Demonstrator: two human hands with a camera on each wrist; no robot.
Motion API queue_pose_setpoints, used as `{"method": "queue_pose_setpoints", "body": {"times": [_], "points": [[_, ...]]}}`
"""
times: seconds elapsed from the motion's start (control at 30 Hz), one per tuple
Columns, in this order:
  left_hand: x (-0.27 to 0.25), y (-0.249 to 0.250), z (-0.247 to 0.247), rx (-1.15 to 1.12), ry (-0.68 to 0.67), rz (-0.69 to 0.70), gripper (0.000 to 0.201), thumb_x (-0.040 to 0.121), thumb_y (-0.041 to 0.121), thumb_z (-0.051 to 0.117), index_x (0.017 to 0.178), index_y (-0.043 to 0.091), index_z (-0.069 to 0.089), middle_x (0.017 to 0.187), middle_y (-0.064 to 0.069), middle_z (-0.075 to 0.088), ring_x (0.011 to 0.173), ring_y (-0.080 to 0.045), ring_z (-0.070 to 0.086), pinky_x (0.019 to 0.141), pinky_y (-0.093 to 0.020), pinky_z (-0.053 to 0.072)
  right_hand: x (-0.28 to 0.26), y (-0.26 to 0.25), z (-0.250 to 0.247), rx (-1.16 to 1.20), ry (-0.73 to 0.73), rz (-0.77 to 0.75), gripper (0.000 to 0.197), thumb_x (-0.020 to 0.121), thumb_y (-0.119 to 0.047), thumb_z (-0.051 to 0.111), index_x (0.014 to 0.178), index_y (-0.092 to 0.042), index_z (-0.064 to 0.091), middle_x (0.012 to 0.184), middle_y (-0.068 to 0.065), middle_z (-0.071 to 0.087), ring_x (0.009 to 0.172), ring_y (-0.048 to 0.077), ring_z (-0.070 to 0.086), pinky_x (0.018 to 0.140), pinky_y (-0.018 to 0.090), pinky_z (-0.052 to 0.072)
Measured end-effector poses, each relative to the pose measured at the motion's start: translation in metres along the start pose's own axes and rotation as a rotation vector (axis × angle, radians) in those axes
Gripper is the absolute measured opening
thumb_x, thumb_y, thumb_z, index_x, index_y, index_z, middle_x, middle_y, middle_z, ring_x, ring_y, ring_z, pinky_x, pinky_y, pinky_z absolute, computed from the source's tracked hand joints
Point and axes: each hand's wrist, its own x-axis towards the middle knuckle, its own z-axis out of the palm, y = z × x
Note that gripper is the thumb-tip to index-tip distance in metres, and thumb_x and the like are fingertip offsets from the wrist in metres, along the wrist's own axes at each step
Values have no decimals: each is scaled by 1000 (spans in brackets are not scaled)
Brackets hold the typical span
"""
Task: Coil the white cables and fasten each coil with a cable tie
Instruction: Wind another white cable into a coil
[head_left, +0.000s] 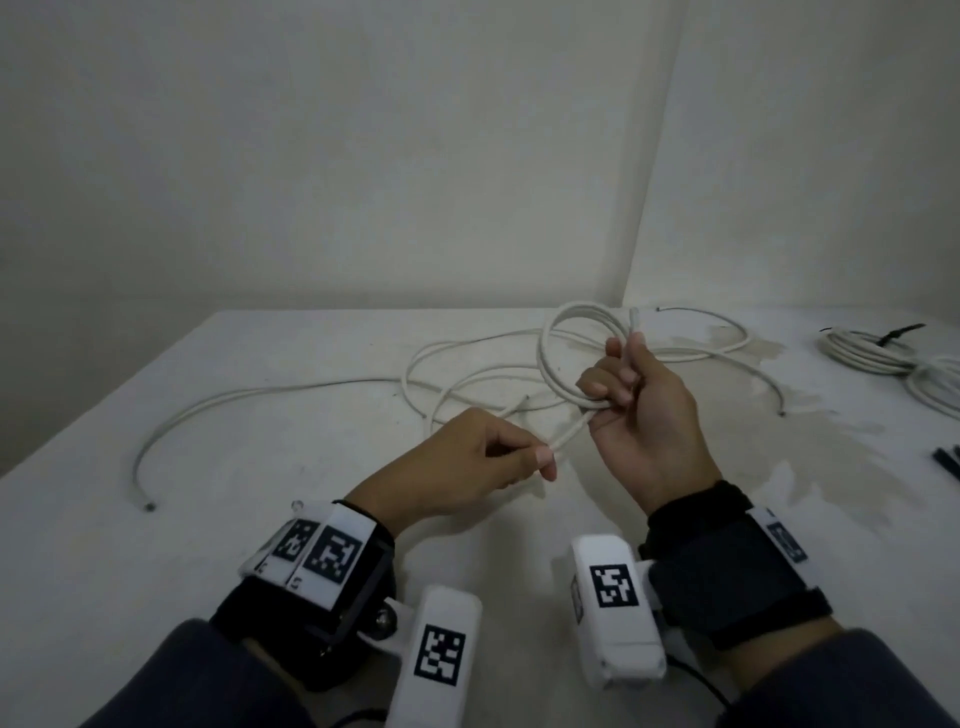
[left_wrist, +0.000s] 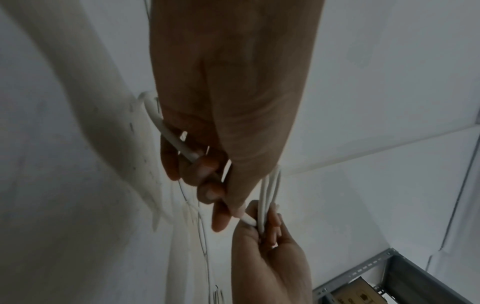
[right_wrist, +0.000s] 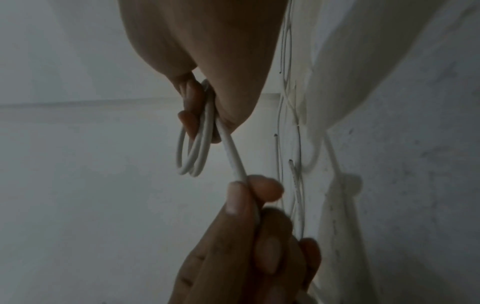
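White cable coil (head_left: 576, 353) gripped in raised right hand (head_left: 644, 415), left hand (head_left: 467, 457) pinching its tail

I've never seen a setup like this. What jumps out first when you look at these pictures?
The two hands in the middle: the right hand grips a small coil of white cable held above the table, while the left hand pinches the strand leading into it. Loose white cables sprawl across the table behind them, and at the far right lies a finished coil bound with a black cable tie.
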Motion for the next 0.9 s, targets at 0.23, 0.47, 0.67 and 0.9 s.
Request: {"method": "queue_pose_setpoints", "body": {"times": [0.23,0.47,0.67,0.9], "points": [[-3,-8,-10,533,202,-17,19,88,40,62,101,30,72,97,6,46,95,-9,42,86,-29,40,-3,7,-3,-467,-84,41,29,101,-24,44,80,-6,54,47,-7,24,38,6,23,38,17,27],[-5,-10,-14,498,272,-202,32,85,56,58,84,23,57,69,11,59,66,-12,59,58,-27,43,-6,8,0,-570,-103,48,31,101,-23,43,74,-8,50,46,-8,23,37,6,19,35,18,22],[-3,4,-4,-627,563,-74,29,95,4,52,120,8,40,105,-14,70,83,-19,70,76,-31,60,-7,9,1,-523,-102,73,15,100,-18,45,86,-13,48,46,-9,23,36,5,18,33,18,20],[-2,2,-2,-711,527,69,28,97,3,46,124,5,55,116,-11,68,86,-21,73,74,-28,59,-14,11,1,-657,-264,140,29,96,-10,51,69,-19,44,50,-7,21,40,7,14,38,17,14]]}}
